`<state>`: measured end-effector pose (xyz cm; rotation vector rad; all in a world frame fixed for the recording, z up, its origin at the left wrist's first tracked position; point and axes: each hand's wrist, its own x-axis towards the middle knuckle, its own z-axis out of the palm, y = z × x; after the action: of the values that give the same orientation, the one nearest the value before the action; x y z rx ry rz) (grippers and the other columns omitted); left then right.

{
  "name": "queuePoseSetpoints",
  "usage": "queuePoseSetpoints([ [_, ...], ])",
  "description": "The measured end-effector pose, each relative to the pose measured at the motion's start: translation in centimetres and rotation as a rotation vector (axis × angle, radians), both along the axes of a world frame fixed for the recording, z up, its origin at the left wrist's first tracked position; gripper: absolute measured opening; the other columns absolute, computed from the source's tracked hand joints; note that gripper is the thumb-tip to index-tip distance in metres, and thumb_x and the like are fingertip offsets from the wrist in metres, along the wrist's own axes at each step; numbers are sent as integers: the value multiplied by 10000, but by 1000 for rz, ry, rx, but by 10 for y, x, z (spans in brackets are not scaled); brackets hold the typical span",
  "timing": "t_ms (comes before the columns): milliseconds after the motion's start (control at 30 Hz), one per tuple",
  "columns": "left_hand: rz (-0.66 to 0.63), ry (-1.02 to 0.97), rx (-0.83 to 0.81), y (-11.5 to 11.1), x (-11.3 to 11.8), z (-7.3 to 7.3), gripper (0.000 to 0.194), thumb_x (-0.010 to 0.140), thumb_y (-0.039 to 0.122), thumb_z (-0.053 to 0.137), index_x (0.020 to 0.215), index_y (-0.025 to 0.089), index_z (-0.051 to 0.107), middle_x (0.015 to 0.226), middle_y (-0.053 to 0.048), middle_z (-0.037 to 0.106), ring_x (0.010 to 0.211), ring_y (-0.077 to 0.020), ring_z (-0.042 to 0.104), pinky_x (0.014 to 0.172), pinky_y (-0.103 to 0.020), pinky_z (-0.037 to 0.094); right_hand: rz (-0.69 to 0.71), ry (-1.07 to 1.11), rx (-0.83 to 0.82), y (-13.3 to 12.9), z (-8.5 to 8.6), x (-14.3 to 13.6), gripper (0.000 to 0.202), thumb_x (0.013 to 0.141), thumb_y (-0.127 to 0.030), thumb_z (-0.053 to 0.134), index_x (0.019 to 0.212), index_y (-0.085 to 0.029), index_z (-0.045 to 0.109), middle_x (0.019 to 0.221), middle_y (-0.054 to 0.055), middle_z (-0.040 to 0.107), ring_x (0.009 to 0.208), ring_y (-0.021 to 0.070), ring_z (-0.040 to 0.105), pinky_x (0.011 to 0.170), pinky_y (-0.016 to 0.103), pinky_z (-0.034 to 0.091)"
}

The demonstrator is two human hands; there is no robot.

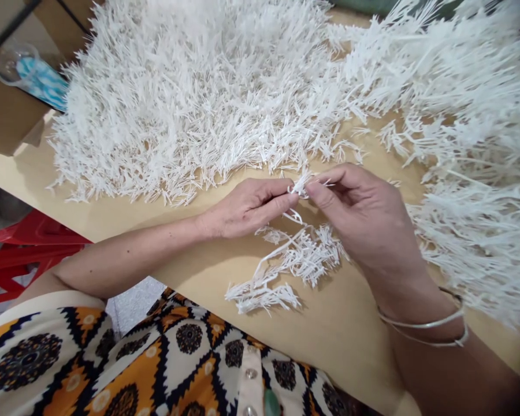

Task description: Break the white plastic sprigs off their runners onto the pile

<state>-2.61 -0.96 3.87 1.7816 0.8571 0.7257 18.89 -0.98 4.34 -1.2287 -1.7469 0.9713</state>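
Thumb and fingers of my left hand [262, 207] pinch a small white plastic sprig [301, 185] from its left side. My right hand [359, 208] pinches the same sprig from the right, its fingertips almost meeting the left ones. A thin white stem loops down just below the fingertips. Under my hands, a small bunch of white sprigs [307, 257] lies on the tan tabletop [338, 323], with some strands reaching toward my body. Exactly how the sprig and stem join is hidden by my fingers.
A broad heap of white sprigs [199, 86] covers the far side. Longer white branches [472, 173] spread along the right. At the far left stand a cardboard box [4, 115] and a clear cup [17, 65] beside a blue-and-white packet [43, 81]. A red stool [34, 231] is left of the table.
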Motion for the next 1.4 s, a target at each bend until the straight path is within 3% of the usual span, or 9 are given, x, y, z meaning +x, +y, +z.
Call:
queuePoseSetpoints([
  [233,14,62,61,2,3,0,421,1083,490,461,777,201,461,698,35,425,645,-100,410,643,-264,360,-130,-84,140,0,-10,-13,284,976,-378,692,764,-261,545,644,-45,499,575,143,468,587,342,423],
  [500,-57,76,41,-3,0,2,412,1075,455,448,751,211,376,684,42,356,628,-100,364,617,-270,333,-375,44,114,26,-34,13,230,944,-396,732,817,-266,590,706,-3,670,636,172,605,666,380,499],
  [600,-53,74,15,-3,1,2,407,1078,453,443,756,209,393,694,38,381,629,-98,385,609,-265,345,-283,-11,156,23,-26,15,116,963,-361,703,1008,-254,713,916,37,743,799,192,676,769,401,541],
  [700,-48,55,-8,-3,1,0,413,1082,471,434,767,205,446,702,29,431,634,-101,425,597,-259,365,-114,-102,196,9,-9,6,252,1053,-390,580,1207,-268,738,1170,57,739,1097,217,692,974,447,537],
  [833,-60,28,-37,-3,0,-1,403,1079,497,440,826,198,533,707,20,468,633,-103,430,582,-254,371,21,-82,137,-2,0,-5,180,978,-433,715,1014,-259,743,1000,23,734,931,198,682,884,411,554],
  [967,-71,55,-7,-1,0,0,412,1077,520,439,830,203,529,696,23,458,627,-107,416,592,-261,359,6,7,78,-2,-8,-9,174,965,-346,712,841,-254,631,758,-25,626,695,159,588,683,344,524],
  [1200,-104,66,87,-1,2,3,436,1080,438,445,719,205,369,657,40,362,609,-101,380,627,-277,344,-208,-234,320,13,-20,1,192,954,-250,652,790,-272,555,754,2,553,728,208,554,759,418,497],
  [1300,-55,38,-8,-3,2,3,427,1085,484,441,761,206,413,693,38,368,629,-98,373,601,-262,335,-234,-201,342,14,-17,5,52,950,-234,659,911,-268,650,852,9,638,811,209,629,820,420,526],
  [1400,-42,12,-64,-4,1,2,431,1082,524,444,804,197,473,723,30,407,645,-95,393,594,-251,340,-205,-186,350,10,-10,3,161,984,-237,639,1124,-255,715,1083,53,724,1042,234,689,930,434,546],
])
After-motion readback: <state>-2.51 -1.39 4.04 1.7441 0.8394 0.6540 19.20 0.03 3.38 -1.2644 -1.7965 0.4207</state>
